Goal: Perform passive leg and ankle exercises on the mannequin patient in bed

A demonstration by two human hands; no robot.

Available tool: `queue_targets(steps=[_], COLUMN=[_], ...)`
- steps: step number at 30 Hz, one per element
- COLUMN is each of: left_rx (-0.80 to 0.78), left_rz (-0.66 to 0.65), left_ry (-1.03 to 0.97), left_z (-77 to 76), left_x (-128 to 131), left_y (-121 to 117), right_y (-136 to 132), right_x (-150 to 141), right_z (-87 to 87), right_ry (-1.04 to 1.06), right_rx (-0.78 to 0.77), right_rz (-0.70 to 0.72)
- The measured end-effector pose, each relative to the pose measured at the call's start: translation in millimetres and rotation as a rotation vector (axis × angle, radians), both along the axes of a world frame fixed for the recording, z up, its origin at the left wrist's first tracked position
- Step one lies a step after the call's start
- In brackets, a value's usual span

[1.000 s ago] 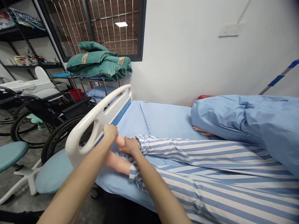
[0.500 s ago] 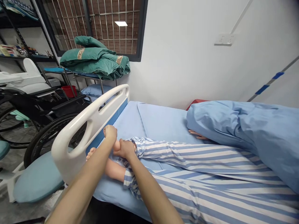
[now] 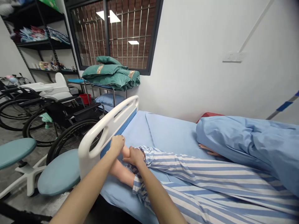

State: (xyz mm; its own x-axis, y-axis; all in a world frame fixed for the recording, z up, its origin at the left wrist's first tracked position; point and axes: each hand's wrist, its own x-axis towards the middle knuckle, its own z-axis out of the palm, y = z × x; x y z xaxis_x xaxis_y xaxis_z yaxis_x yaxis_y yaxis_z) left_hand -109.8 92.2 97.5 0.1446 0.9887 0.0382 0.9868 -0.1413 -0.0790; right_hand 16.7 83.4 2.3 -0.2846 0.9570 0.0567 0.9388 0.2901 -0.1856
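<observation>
A figure in blue-and-white striped trousers lies on a bed with a light blue sheet. My left hand is closed around the far foot, near the white footboard. My right hand grips the ankle of that same leg at the trouser cuff. The nearer bare lower leg rests on the sheet below my hands. A light blue quilt covers the upper body, and a hand of the figure shows under its edge.
Black wheelchairs stand left of the bed beside two teal stools. A trolley carries folded green blankets under a barred window. Dark shelves line the left wall. A white wall runs behind the bed.
The view has shifted, so bed and footboard sit further right and lower than before. My hands keep the same hold on the foot and ankle.
</observation>
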Motion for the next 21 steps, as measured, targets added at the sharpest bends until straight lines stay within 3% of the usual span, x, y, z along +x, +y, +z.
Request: queue_targets(steps=[7, 13, 18, 21], left_rx=[0.13, 0.221, 0.293, 0.292], left_rz=[0.029, 0.144, 0.313, 0.344], left_ry=[0.017, -0.048, -0.13, -0.14], left_z=[5.9, -8.8, -25.5, -29.0], left_x=[-19, -36, -39, -39], left_y=[-41, -74, -90, -94], right_y=[-17, -39, -70, -87], right_x=[-7, -13, -21, -27], right_z=[-1.2, 15.6, 30.4, 35.0], right_ry=[0.046, 0.129, 0.273, 0.314], right_rx=[0.076, 0.092, 0.207, 0.184], right_rz=[-0.059, -0.108, 0.013, 0.116])
